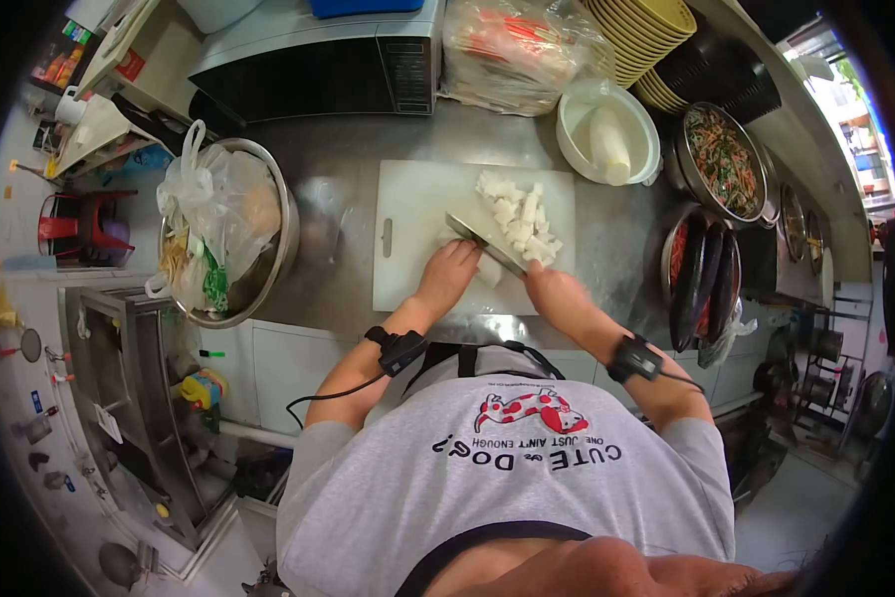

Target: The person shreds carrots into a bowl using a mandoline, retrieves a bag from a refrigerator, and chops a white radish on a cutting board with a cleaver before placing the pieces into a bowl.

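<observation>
A kitchen knife [495, 250] is in my right hand [557, 292], its fingers closed round the handle. The blade slants up and left across the white cutting board [399, 284]. My left hand [449, 271] has bent fingers pressed onto a piece of white radish [488, 270], right beside the blade. Part of that piece is hidden under the hand and the knife. Cut white chunks [520, 216] lie heaped on the board's upper right, beyond the knife.
Left of the board stands a steel basin [286, 244] holding plastic bags. A white bowl [567, 134] with a peeled radish [609, 146] sits at the back right. Eggplants [703, 279] and a pan of shredded vegetables [718, 161] are on the right. Behind is a microwave [308, 75].
</observation>
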{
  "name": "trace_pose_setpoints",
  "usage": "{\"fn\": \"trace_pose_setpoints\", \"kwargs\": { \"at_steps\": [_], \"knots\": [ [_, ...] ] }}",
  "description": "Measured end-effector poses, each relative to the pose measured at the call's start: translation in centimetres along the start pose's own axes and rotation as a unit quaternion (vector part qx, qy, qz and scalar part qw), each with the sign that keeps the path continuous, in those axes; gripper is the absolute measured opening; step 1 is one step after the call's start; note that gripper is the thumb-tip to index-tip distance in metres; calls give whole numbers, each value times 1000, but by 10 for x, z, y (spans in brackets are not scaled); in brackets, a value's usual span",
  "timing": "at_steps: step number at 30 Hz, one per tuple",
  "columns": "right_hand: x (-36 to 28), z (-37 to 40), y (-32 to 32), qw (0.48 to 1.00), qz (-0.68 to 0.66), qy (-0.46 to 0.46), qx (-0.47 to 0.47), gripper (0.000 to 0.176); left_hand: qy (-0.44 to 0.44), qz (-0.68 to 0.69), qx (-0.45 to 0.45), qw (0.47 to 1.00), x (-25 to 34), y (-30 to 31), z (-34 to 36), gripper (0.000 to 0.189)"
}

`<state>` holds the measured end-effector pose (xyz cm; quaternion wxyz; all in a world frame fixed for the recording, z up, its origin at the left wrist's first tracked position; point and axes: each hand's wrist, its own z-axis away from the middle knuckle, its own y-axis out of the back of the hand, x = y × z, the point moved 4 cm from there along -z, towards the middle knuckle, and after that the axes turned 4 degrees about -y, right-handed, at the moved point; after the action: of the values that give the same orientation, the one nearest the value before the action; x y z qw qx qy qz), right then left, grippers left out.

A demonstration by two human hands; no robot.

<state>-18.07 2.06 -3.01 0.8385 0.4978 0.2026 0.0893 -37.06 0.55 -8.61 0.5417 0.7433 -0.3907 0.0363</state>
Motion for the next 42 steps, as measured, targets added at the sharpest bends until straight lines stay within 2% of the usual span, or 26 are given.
{"fn": "trace_pose_setpoints", "kwargs": {
  "at_steps": [2, 6, 8, 12, 14, 18, 20, 23, 27, 28, 30, 32, 35, 37, 38, 39, 40, 41, 42],
  "knots": [
    [12, -26, -35, 996, -58, -12, 61, 26, -7, 8, -1, 1000, 1, -3, -3, 36],
    [-3, -27, -18, 993, -70, 13, 93, 26, -22, -4, 15, 1000, 5, -2, 4, 29],
    [-7, -24, -8, 997, -27, 17, 73, 19, -35, -12, 35, 999, 5, 0, 6, 27],
    [-23, 10, 24, 997, -14, -10, 81, 19, -24, -20, 74, 997, 10, -6, 17, 21],
    [-24, 22, 28, 996, -37, 12, 80, 23, -20, -25, 84, 996, 11, -12, 19, 20],
    [-24, 31, 23, 997, -13, 20, 78, 22, -32, -7, 101, 994, 9, -6, 17, 16],
    [-22, 31, 22, 999, -9, 10, 31, 16, -35, -1, 96, 995, 9, -6, 16, 16],
    [-18, 28, 16, 1000, -8, -5, 20, 15, -42, -14, 113, 993, 9, -6, 16, 16],
    [-12, 16, 4, 1000, -17, -20, 5, 16, -38, -15, 110, 993, 8, -5, 15, 16],
    [-8, 5, -10, 998, -55, -22, 3, 20, -35, -15, 111, 993, 10, -5, 18, 16],
    [-2, -6, -35, 995, -90, -32, 9, 25, -30, -10, 103, 994, 12, -7, 17, 16],
    [-5, -17, -41, 994, -79, 0, 72, 25, -31, -17, 106, 994, 9, -5, 11, 16],
    [-5, -19, -32, 993, -90, -4, 77, 24, -51, -28, 92, 994, 7, 0, 16, 15],
    [-4, -6, -12, 987, -115, 8, 108, 23, -61, -48, 21, 997, 5, 3, 13, 23],
    [-3, 4, -2, 981, -142, 11, 128, 22, -59, -52, 23, 997, 6, 7, 10, 23],
    [0, 9, 6, 982, -141, 14, 125, 22, -71, -87, -1, 994, 15, 19, -2, 33],
    [5, 14, 16, 977, -138, -22, 162, 21, -84, -121, -27, 989, 21, 25, -11, 44],
    [11, 20, 26, 969, -134, -60, 198, 20, -82, -120, -29, 989, 20, 27, -18, 44],
    [14, 27, 36, 955, -177, -49, 232, 21, -119, -125, -106, 979, 21, 22, -25, 54]
  ]
}}
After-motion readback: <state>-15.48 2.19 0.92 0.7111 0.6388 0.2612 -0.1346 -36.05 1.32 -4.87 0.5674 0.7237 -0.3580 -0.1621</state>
